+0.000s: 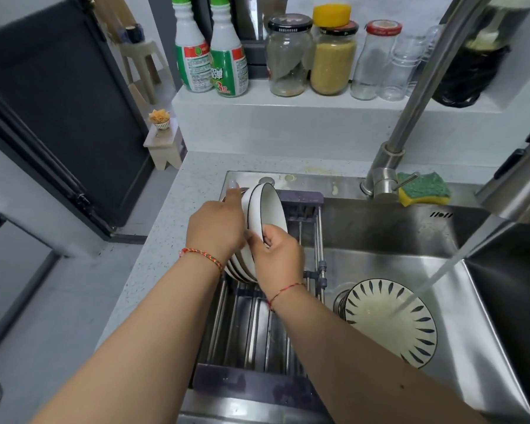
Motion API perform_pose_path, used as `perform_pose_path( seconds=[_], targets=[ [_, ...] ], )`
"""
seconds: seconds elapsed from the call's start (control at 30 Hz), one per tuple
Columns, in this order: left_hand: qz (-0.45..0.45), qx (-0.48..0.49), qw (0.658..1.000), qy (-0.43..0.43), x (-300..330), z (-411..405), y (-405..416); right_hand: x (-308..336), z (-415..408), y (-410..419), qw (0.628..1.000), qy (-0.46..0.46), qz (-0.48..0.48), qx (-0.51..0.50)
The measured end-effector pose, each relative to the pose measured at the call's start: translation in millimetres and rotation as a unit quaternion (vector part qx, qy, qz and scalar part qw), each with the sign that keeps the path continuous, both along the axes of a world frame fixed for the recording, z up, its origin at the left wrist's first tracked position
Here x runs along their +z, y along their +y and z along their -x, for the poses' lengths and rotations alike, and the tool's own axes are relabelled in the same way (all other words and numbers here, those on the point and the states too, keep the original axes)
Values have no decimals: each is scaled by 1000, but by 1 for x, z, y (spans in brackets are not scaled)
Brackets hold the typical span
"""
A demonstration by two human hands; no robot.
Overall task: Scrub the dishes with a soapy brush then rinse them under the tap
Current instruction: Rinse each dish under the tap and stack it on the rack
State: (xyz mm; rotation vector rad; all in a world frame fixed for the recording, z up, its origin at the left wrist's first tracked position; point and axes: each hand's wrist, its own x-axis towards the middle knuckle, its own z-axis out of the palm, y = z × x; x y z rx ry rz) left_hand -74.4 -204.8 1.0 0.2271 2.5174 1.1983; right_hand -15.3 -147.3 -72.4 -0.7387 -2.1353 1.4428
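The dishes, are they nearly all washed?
Mostly, it seems. Several white bowls already stand on edge in the drying rack over the sink. The right hand grips one more rimmed bowl at the stack, and the left hand steadies the stack. Left: the patterned plate in the sink, with tap water running onto it, looks unfinished. No brush is visible.

The bowl [268, 209] was white with a dark rim. The plate [390, 321] was cream with dark blue dashes radiating round its edge. The sponge [424, 188] was green over yellow. Two bottles [211, 47] carried green-and-red labels. The counter [178, 228] was speckled grey.
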Motion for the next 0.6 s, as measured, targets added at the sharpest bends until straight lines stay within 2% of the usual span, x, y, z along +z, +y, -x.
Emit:
perform_pose_path(
  seconds=[0.1, 0.23, 0.47, 0.6],
  targets=[
    [63, 9, 998, 24, -4, 14, -2, 1, 0, -2, 1000, -9, 5, 5],
    [75, 18, 997, 19, -4, 25, -4, 2, 2, -8, 1000, -17, -5, 4],
    [-109, 93, 985, -98, -7, 21, -16, -7, 1, -6, 1000, -3, 9, 23],
    [-169, 116, 973, -106, -15, 14, -19, -15, 5, -7, 999, -22, 8, 42]
  ],
)
